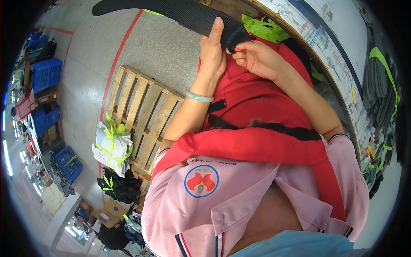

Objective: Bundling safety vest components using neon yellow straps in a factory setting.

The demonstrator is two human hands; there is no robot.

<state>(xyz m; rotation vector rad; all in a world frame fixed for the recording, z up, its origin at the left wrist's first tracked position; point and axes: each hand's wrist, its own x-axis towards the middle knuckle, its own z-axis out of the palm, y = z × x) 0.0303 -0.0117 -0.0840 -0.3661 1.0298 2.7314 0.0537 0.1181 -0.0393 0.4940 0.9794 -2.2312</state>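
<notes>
Black mesh piece (180, 15) is pinched between left hand (212, 51) thumb and right hand (257, 58) fingers (240, 48).

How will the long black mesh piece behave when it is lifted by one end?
The black mesh piece probably stays fairly stiff: it juts out past the hands in a smooth curve without drooping. It seems light, since the left hand pinches it with the thumb.

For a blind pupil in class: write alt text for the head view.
Both hands, left hand and right hand, hold one end of a long black mesh piece above a red apron. A wooden pallet lies on the floor at left.
</notes>
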